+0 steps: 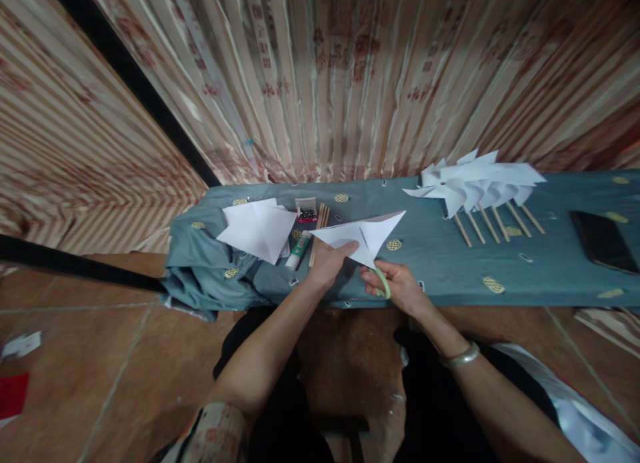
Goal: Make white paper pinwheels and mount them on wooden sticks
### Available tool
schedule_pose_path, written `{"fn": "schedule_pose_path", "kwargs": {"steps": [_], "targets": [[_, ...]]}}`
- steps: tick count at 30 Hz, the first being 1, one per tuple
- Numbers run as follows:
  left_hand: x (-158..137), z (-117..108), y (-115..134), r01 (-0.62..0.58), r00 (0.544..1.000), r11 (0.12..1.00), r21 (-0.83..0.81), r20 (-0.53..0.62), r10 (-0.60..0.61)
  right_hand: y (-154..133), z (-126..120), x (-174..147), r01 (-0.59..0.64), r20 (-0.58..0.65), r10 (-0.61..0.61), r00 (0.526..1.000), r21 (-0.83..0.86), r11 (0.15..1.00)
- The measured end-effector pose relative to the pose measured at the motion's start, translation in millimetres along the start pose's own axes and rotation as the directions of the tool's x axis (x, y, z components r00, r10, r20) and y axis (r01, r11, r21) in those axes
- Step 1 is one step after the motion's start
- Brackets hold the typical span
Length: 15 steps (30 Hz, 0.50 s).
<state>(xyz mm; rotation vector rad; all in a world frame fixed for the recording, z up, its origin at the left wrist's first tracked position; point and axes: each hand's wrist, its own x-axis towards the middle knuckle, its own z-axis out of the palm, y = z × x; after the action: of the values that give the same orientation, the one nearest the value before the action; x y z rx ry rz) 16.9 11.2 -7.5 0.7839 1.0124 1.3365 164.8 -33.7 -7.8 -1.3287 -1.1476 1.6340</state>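
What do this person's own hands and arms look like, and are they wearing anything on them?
Both the left hand and right hand are gloveless, with bare forearms. A rounded, silver-coloured bangle circles the right wrist. A pale sleeve with reddish-brown patterning shows on the left arm.

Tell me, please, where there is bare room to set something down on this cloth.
A broad bare patch of the cloth lies between the right hand, the pinwheels and the phone. A narrower one runs behind the held paper, from the small box to the pinwheels. Near the left hand, paper stack, glue stick and wooden sticks crowd together.
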Motion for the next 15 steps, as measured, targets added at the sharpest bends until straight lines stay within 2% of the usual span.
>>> {"fn": "schedule_pose_path", "kwargs": {"steps": [5,15], "targets": [[1,-1,2,0.015,1.000,1.000,-0.022,0.010,-0.015,4,-4,-1,0.011,0.040,-0.009,0.999,-0.051,0.999],[10,-8,11,0.078,0.993,0.985,-0.155,-0.071,-0.090,3,-22,-5,-0.021,0.178,0.051,0.983,-0.165,0.986]]}}
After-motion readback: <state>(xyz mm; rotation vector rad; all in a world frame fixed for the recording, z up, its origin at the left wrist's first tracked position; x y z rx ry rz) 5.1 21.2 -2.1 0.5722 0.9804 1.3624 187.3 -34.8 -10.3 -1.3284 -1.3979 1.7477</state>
